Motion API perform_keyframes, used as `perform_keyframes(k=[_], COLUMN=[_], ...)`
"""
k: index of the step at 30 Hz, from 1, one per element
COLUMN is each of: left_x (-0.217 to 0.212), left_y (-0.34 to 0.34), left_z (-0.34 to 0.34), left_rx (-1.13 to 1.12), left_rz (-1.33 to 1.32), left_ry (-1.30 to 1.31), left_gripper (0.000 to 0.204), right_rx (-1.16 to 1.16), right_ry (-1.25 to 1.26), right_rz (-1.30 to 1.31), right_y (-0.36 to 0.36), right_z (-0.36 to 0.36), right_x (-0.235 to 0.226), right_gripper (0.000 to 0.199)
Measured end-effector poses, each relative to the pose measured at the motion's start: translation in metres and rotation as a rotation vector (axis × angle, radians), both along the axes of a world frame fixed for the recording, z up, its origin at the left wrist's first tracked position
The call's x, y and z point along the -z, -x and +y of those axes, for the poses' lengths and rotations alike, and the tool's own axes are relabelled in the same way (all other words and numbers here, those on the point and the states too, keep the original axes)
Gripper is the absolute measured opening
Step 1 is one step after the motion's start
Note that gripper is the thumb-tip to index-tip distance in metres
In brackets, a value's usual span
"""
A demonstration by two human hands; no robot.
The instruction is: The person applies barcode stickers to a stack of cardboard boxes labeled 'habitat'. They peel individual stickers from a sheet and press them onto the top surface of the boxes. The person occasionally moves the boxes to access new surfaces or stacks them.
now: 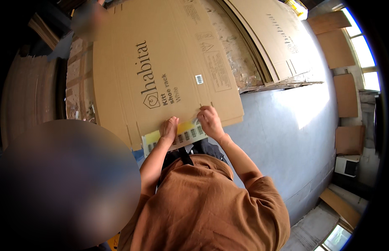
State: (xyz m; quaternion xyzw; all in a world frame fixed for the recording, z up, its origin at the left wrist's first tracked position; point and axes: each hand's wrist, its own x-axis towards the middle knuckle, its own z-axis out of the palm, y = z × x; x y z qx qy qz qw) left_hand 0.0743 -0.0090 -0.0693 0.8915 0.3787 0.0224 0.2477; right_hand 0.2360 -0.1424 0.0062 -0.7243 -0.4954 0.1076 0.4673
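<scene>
A large flattened brown cardboard carton, printed in black and bearing a small white barcode label, lies before me. At its near edge, close to my body, is a sheet of barcode labels, white with yellow areas. My left hand is closed at the upper edge of this sheet, fingers curled in. Just to the right, my right hand is pinched closed at the sheet's right end, over the carton's near edge. Whether a loose label sits between its fingertips is too small to make out.
More flattened cartons lie in a stack at the upper right. Brown sheets are piled at the far left. Grey floor stretches to the right, with boards along the wall. Blurred patches cover the lower left and upper left.
</scene>
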Motion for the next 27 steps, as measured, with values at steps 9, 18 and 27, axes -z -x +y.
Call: perform_keyframes(k=[9, 18, 27], left_x=[0.0, 0.006, 0.025], left_y=[0.032, 0.024, 0.026], left_z=[-0.023, -0.016, -0.009], left_rx=[0.205, 0.261, 0.191], left_rz=[-0.105, 0.076, -0.334], left_ry=[-0.014, 0.048, 0.131], left_gripper=[0.019, 0.062, 0.044], right_rx=[0.296, 0.372, 0.479], right_ry=[0.343, 0.417, 0.628], right_rz=[0.94, 0.679, 0.172], right_y=[0.017, 0.026, 0.015], right_z=[0.036, 0.048, 0.049], right_x=[0.075, 0.092, 0.046], right_gripper=[0.018, 0.016, 0.031])
